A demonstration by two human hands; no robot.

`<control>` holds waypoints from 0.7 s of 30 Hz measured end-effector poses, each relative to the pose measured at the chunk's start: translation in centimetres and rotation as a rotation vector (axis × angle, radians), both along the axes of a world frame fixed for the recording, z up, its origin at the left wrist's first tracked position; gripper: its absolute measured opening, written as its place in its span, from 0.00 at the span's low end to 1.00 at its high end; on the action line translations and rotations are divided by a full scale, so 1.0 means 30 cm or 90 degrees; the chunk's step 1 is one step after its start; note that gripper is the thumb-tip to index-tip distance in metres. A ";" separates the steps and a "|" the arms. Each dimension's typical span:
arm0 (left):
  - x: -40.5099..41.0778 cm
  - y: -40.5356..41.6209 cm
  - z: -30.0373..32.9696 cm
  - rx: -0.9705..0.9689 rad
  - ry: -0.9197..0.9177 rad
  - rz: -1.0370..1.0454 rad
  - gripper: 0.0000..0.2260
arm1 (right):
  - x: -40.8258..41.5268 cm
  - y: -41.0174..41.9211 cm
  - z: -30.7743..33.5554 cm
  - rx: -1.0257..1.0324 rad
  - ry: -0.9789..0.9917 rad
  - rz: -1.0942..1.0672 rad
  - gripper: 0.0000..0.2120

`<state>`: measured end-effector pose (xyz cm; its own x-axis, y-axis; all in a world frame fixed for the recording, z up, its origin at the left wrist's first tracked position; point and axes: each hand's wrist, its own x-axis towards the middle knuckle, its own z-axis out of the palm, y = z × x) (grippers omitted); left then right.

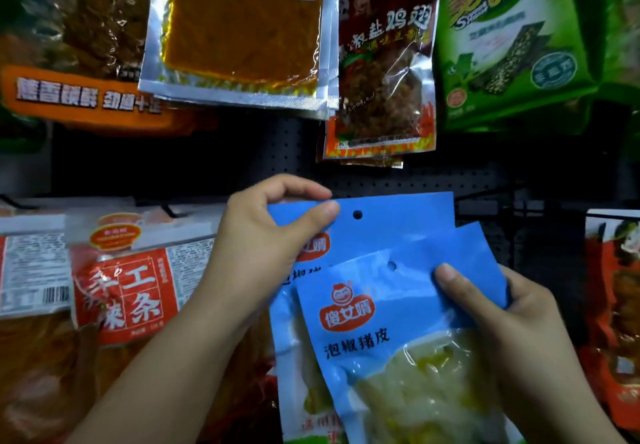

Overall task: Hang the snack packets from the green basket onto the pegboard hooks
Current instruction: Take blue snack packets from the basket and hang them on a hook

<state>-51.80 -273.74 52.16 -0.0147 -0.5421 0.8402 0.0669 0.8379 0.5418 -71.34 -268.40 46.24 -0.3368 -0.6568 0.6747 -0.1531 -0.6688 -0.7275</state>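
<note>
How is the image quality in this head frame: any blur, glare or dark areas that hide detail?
Head view: the blue packets and both hands, left hand and right hand, are well lit and fairly sharp; the orange packet at the left edge is smeared; glare streaks the silver pouch; the pegboard is nearly black; the edges bow from the wide lens.

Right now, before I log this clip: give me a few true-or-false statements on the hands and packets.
1. The left hand pinches the rear blue packet by its top edge. True.
2. The right hand is empty. False: it holds the front blue packet.
3. Both blue packets already hang on hooks. False: both are in hand, holes free.
4. A green packet hangs at upper right. True.
</note>
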 end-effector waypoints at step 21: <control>-0.045 -0.161 0.026 0.056 -0.019 0.065 0.07 | -0.029 -0.159 -0.007 -0.020 0.001 0.041 0.03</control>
<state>-53.14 -278.58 52.93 0.0206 -0.6130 0.7898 -0.0333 0.7891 0.6133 -72.22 -273.17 46.03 -0.2931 -0.6554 0.6961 -0.1097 -0.7002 -0.7055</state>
